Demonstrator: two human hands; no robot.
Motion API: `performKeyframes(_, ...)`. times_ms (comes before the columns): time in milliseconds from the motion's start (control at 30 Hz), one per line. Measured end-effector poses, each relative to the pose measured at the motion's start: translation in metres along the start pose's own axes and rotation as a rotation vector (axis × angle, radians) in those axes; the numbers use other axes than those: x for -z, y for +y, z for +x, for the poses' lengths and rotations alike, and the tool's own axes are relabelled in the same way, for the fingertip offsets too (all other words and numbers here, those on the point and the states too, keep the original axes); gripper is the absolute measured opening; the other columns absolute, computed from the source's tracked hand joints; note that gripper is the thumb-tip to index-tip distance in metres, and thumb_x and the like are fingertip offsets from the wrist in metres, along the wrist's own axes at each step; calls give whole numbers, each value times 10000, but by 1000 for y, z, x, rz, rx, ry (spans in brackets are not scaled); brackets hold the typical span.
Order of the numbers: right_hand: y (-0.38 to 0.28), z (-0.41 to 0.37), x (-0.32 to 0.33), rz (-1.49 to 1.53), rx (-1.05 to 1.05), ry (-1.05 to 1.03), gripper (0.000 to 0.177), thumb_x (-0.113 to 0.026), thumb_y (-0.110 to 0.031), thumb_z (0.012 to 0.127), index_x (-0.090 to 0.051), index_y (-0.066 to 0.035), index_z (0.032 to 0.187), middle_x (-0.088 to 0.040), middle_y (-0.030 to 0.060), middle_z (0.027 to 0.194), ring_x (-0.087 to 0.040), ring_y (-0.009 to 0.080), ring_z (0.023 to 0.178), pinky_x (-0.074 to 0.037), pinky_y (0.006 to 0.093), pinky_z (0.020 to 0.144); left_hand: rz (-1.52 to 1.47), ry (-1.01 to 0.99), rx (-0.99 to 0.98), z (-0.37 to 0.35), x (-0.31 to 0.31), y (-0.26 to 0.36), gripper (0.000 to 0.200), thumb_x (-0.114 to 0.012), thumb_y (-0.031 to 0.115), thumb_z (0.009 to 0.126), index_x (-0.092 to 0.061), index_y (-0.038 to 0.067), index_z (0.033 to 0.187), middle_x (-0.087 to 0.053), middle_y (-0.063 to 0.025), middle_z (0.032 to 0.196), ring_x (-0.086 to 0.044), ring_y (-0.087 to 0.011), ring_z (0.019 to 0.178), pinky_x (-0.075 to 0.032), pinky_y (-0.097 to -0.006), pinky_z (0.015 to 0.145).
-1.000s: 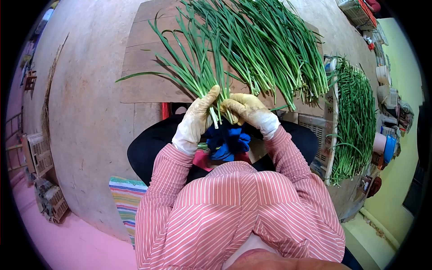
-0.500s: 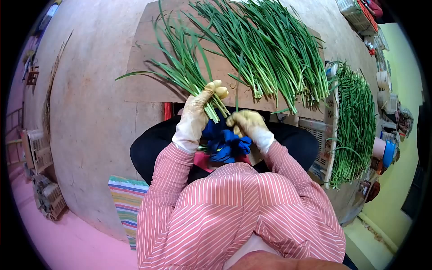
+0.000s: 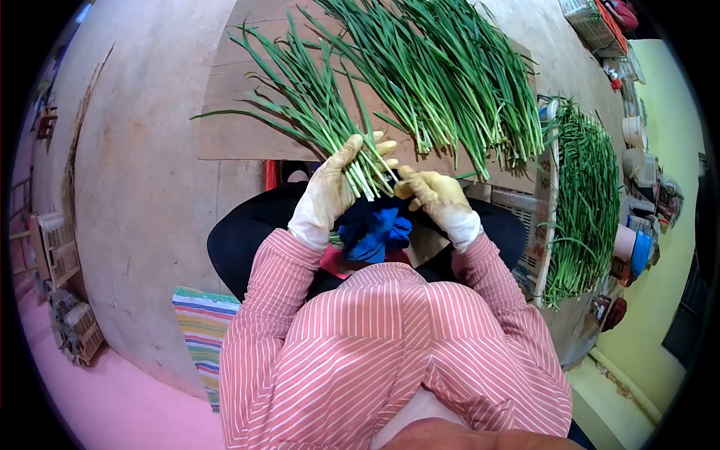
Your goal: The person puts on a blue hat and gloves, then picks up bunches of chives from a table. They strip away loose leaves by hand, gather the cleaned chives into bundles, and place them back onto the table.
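Note:
My left hand (image 3: 335, 176), in a stained cream glove, is closed around a loose bunch of garlic chives (image 3: 311, 112). Their pale cut ends point down toward my lap, and the green leaves fan out over the board. At the bunch's right side, my right hand (image 3: 435, 193), gloved alike, has its fingers pinched together at the tip of one pale stalk (image 3: 389, 172). A large pile of garlic chives (image 3: 450, 90) lies beyond both hands on the brown board (image 3: 232, 127). Blue cloth (image 3: 375, 234) sits between my knees.
To my right stands a plastic crate (image 3: 551, 225) heaped with green stalks (image 3: 583, 202). A striped mat (image 3: 202, 330) lies on the floor at lower left. More crates (image 3: 58, 247) stand at far left, and tubs (image 3: 641, 251) line the right wall.
My right hand has come up and slightly right, its fingers now at a stalk on the bunch's right side. The left hand still holds the bunch, whose leaves have spread out more.

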State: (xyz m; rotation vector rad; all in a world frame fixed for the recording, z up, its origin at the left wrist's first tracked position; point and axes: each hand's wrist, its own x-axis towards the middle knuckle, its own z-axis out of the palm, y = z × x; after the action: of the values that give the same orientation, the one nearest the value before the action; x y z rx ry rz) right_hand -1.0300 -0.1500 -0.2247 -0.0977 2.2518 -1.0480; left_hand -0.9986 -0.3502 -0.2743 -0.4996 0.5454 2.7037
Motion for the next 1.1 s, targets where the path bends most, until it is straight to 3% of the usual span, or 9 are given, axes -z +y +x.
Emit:
performKeyframes(67,-8,7,-6,-83,113,-89,516,-541,-523,911,-707,-35,922,-683,110,749,-647,205,635,-495,326,639,20,-56,8,-2,-4,-1,512,-470,311,998,-417,-52,1356,-568,-217,1267,-600,-315,1112,-502,-411,949)
performKeyframes(267,-2,8,-15,68,36,-101,384,-574,-406,927,-690,-42,883,-668,80,707,-627,197,614,-477,323,603,10,-57,10,0,-1,-2,551,-473,341,990,-407,-59,1364,-546,-231,1289,-565,-334,1161,-476,-424,979)
performKeyframes(333,-1,7,-16,52,0,-19,363,-588,-371,942,-691,-23,942,-631,32,683,-543,90,548,-448,253,526,14,-75,7,1,-2,-2,556,-473,348,990,-406,-54,1367,-543,-231,1295,-562,-334,1166,-471,-419,984)
performKeyframes(600,0,9,-12,-113,184,214,318,-595,-348,936,-698,-59,1021,-645,58,716,-591,144,588,-467,292,555,11,-90,-18,8,9,-6,538,-476,362,990,-428,-32,1354,-530,-214,1320,-568,-271,1171,-490,-365,947)
performKeyframes(667,-1,12,-12,-606,537,377,283,-575,-256,900,-647,-60,1092,-639,136,762,-635,286,679,-480,375,605,-39,-241,2,14,13,-6,535,-485,394,984,-471,-30,1310,-566,-201,1278,-599,-261,1125,-515,-348,906)
performKeyframes(867,-15,7,-17,-1048,736,338,473,-567,-96,764,-525,61,1209,-593,93,807,-599,244,710,-473,353,619,-57,-1,41,14,12,-10,547,-529,426,958,-526,-44,1237,-620,-199,1185,-647,-278,1026,-549,-376,877)
performKeyframes(900,-14,7,-24,-1078,692,323,517,-557,-105,762,-504,24,1261,-596,91,878,-603,268,737,-478,380,608,-128,6,36,15,14,-13,488,-539,356,967,-525,-53,1234,-608,-215,1198,-639,-287,1044,-535,-388,915)
performKeyframes(1033,-19,4,-35,-1141,635,274,444,-530,-110,789,-521,5,1218,-588,87,870,-600,249,778,-478,361,679,-75,-21,-45,12,19,-16,377,-515,217,980,-522,-61,1234,-614,-221,1190,-635,-287,1055,-530,-386,922)
performKeyframes(1100,-20,2,-35,-1125,747,380,385,-535,-129,795,-548,21,1149,-572,62,837,-590,190,766,-462,314,669,-84,-17,-42,10,17,-15,381,-514,217,979,-516,-60,1239,-613,-221,1191,-635,-291,1056,-532,-385,917)
